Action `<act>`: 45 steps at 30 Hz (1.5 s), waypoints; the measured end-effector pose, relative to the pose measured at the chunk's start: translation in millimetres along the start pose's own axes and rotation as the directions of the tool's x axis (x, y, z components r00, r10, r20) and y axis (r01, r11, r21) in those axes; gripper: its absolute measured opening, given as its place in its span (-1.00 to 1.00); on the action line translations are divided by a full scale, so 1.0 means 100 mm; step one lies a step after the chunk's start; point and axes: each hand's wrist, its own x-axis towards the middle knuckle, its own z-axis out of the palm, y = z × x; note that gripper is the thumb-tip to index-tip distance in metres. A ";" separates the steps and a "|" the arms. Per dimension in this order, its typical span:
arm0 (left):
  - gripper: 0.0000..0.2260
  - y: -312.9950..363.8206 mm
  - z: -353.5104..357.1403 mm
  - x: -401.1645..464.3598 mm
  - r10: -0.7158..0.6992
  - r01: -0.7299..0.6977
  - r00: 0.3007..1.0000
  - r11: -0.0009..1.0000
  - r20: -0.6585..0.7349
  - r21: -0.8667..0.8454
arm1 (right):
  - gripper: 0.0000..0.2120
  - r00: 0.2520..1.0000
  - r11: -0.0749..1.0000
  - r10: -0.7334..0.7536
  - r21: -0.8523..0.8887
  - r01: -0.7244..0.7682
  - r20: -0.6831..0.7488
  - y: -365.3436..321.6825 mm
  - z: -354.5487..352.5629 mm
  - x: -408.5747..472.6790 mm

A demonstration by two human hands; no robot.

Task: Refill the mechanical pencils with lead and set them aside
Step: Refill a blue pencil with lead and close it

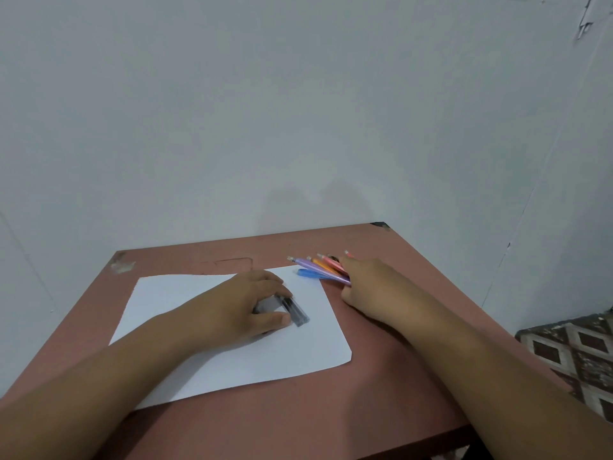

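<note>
**Risk of spilled lead and scattered pencils**

Trouble looks most likely at the lead case (296, 310). It lies on the paper (205, 356), near the sheet's right half, and the left hand (245, 307) holds it with thumb on the near side and fingers curled over the far side. If the case is opened tilted or with a jerk, thin leads could slide out onto the sheet, roll off onto the tabletop (391, 410) and snap when picked up. A loose pinch could also let the smooth case skid across the paper.

Just past the paper's far right corner, the right hand (374, 287) grips a bunch of pencils (323, 268); its fingers are hidden beneath the hand, so their exact hold cannot be told. Lifting one pencil from the bunch could drag the others and send them rolling toward the tabletop's edge.

The pencils are slim plastic barrels in purple, orange, pink and blue, fanned out with small pale tips pointing away from the paper. The case is dark, translucent and oblong, and looks to be two such pieces side by side.
</note>
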 end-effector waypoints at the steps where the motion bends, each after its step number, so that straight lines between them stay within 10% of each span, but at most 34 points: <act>1: -0.65 0.01 0.00 0.00 -0.001 0.001 1.000 1.000 0.002 -0.001 | -0.65 1.000 1.000 -0.006 0.006 0.006 0.001 0.01 0.00 -0.01; 37: -0.59 -0.56 -0.15 -0.61 -0.236 0.235 0.968 0.972 -0.086 -0.018 | -0.79 0.986 0.984 -0.146 0.119 0.136 0.080 -0.91 0.21 0.02; 45: -0.50 -0.58 -0.14 -0.70 -0.366 0.327 0.919 0.915 -0.147 -0.235 | -0.78 0.980 0.965 -0.185 0.203 0.166 0.077 -1.31 0.27 0.02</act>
